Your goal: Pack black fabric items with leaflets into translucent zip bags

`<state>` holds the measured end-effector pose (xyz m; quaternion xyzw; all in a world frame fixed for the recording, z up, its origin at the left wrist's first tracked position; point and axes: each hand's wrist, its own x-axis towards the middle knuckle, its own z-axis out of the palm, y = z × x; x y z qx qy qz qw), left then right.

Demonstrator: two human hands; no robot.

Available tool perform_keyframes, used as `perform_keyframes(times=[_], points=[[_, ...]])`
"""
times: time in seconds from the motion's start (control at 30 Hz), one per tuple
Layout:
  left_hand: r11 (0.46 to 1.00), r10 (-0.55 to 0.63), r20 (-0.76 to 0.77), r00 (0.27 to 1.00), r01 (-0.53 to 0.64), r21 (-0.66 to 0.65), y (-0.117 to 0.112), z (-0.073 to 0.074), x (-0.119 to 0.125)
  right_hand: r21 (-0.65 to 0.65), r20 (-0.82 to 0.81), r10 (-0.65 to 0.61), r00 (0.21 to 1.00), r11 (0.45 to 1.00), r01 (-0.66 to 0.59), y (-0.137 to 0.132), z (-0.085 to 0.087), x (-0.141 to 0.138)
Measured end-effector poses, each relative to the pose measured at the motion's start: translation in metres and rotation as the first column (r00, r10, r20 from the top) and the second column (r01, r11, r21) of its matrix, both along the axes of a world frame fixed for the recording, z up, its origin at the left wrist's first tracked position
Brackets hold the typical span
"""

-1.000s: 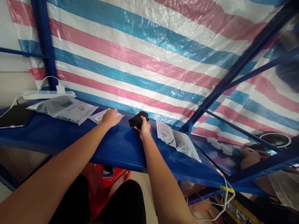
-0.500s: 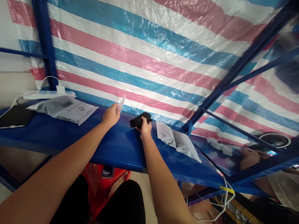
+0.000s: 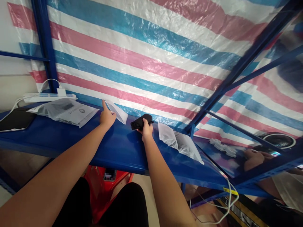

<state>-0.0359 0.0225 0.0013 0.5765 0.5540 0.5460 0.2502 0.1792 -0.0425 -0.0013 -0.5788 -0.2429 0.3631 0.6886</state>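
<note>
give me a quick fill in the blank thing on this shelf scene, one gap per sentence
1. The left hand pinches a small plastic bag, holding it up off the ____ shelf.
2. The right hand grips a ____ bundle at the back of the shelf.
3. The power strip sits at the shelf's ____ end, as the person sees it.
4. The tarp behind the shelf is striped white, blue and ____.

Missing words: blue; black; left; pink

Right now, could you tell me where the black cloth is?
The black cloth lies mid-frame on the blue shelf, in the right hand, beside the clear bag in the left hand.
</note>
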Motion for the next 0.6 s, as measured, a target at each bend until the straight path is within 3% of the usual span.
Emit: perform_keyframes(times=[0.3,0.6], points=[[0.987,0.098,-0.09,0.991,-0.085,0.134,-0.016,0.014,0.004,0.027,-0.025,0.183,0.983,0.983,-0.182,-0.005,0.003,-0.002],[0.982,0.166,-0.353,0.921,-0.122,0.143,-0.006,0.005,0.004,0.02,-0.001,0.248,0.969,0.969,-0.248,-0.003,0.0,-0.001]])
